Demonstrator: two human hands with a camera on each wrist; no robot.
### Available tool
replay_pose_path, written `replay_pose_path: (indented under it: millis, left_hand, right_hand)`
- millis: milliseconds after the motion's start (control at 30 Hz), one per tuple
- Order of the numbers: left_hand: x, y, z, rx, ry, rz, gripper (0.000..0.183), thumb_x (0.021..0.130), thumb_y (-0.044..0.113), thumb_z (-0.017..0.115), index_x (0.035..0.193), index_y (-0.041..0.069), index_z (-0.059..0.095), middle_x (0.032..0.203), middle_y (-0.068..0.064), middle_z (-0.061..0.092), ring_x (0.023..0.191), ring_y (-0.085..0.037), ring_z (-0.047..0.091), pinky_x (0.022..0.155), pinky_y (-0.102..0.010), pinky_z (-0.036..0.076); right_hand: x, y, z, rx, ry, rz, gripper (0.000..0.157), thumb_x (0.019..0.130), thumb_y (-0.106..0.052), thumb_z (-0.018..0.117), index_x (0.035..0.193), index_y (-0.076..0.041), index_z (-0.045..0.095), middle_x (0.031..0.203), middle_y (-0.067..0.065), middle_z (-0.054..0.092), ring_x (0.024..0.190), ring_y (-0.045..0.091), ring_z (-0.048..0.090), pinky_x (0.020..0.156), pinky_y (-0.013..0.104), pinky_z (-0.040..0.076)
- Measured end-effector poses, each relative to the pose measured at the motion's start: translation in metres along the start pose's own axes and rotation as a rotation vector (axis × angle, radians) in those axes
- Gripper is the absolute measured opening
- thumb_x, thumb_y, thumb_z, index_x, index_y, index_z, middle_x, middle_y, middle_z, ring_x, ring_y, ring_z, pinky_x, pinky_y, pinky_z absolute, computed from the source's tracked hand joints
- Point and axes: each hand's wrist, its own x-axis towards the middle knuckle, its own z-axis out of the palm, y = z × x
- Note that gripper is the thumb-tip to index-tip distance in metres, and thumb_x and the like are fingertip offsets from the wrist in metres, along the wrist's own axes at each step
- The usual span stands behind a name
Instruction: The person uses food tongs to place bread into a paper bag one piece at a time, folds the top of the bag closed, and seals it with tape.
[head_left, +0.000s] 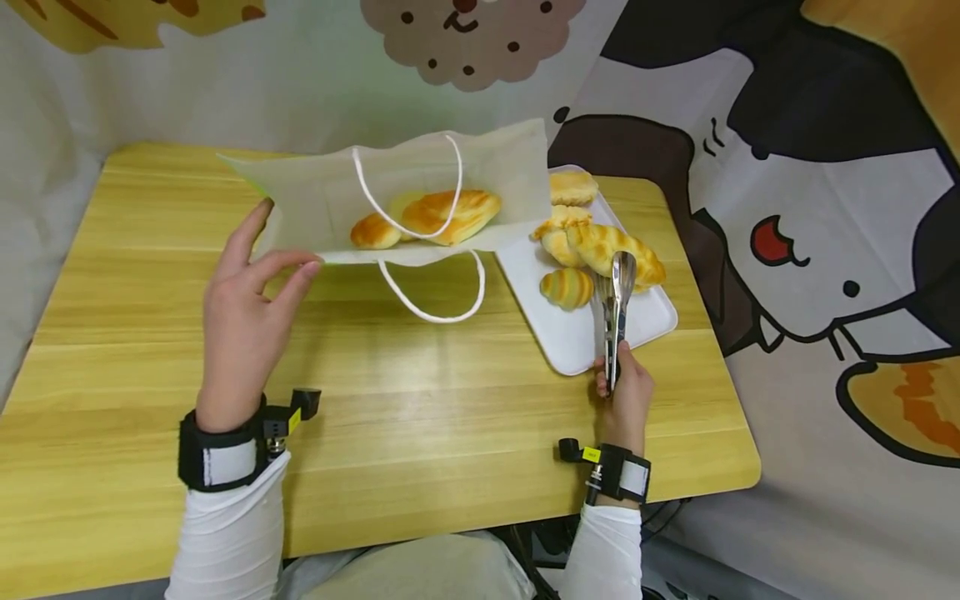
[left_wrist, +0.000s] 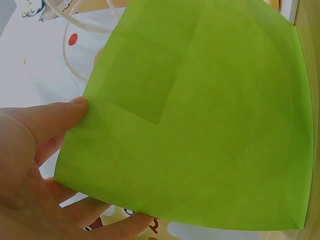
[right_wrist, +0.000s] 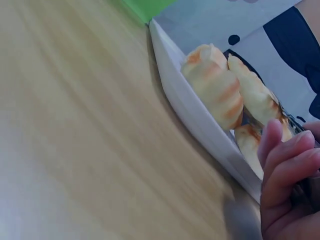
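Observation:
A paper bag (head_left: 311, 204), pale inside and green on its outer side in the left wrist view, lies open toward me with white rope handles. My left hand (head_left: 243, 325) holds its left side, thumb and fingers at the rim. Two bread pieces, one a golden loaf (head_left: 457, 215), show inside. My right hand (head_left: 630, 396) grips metal tongs (head_left: 621, 300) over a white tray (head_left: 543, 329). The tongs' tips overlap a long twisted bread (head_left: 637, 254) in the head view. Beside them sits a small striped roll (head_left: 567, 288).
More bread (head_left: 573, 187) lies at the tray's far end, partly behind the bag's right edge. The wooden table (head_left: 420, 417) has its right edge just past the tray. A cartoon-printed cloth (head_left: 825, 250) hangs behind and to the right.

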Motion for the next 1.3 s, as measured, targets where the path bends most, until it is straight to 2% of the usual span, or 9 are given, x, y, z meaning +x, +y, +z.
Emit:
replay_pose_path:
  millis: [233,433,600,833,1133,1300]
  left_hand:
    - [0.0,-0.001,0.001,0.003,-0.006,0.004,0.019,0.083,0.012,0.073,0.093,-0.004,0.073,0.147,-0.002,0.041,0.132,-0.018,0.034,0.108,-0.049,0.032]
    - [0.0,-0.001,0.0,0.005,-0.009,-0.001,0.019,0.083,0.012,0.072,0.093,-0.004,0.073,0.147,-0.002,0.04,0.132,-0.018,0.034,0.107,-0.05,0.033]
    - [0.0,-0.002,0.0,0.005,-0.01,-0.004,0.019,0.083,0.013,0.072,0.093,-0.003,0.073,0.148,-0.001,0.039,0.133,-0.019,0.033,0.107,-0.05,0.033]
    - [0.0,-0.002,0.0,-0.007,-0.008,-0.01,0.018,0.083,0.013,0.073,0.093,-0.002,0.073,0.148,-0.002,0.039,0.132,-0.02,0.034,0.106,-0.052,0.034]
    - [0.002,-0.002,-0.001,-0.017,0.002,-0.008,0.02,0.083,0.014,0.072,0.094,-0.003,0.073,0.148,-0.002,0.038,0.131,-0.019,0.035,0.105,-0.052,0.036]
    - [0.003,-0.003,-0.001,-0.015,0.002,0.0,0.02,0.083,0.014,0.072,0.093,-0.003,0.073,0.149,-0.002,0.037,0.132,-0.019,0.034,0.106,-0.052,0.034]
  right_hand:
    - [0.0,-0.001,0.005,-0.004,0.057,-0.054,0.037,0.088,-0.03,0.068,0.093,0.007,0.061,0.06,0.006,0.06,0.037,0.008,0.043,0.028,0.016,0.032]
    - [-0.002,0.001,0.003,-0.079,0.08,-0.117,0.045,0.087,-0.032,0.068,0.097,0.012,0.061,0.062,0.006,0.061,0.038,0.009,0.043,0.03,0.016,0.031]
    - [-0.006,-0.001,0.0,-0.095,0.081,-0.131,0.049,0.087,-0.032,0.067,0.102,0.014,0.059,0.062,0.005,0.061,0.039,0.008,0.043,0.031,0.016,0.032]
    - [-0.012,-0.012,-0.002,-0.198,0.097,-0.228,0.049,0.091,-0.031,0.063,0.099,0.017,0.058,0.06,0.005,0.062,0.036,0.008,0.043,0.029,0.015,0.031]
    - [-0.034,-0.043,0.005,-0.139,0.074,-0.36,0.037,0.089,-0.029,0.065,0.092,0.008,0.064,0.062,0.005,0.06,0.037,0.01,0.042,0.029,0.015,0.032]
    - [-0.048,-0.059,0.014,-0.067,0.034,-0.449,0.039,0.09,-0.024,0.065,0.09,0.014,0.061,0.061,0.009,0.059,0.036,0.013,0.04,0.028,0.015,0.034]
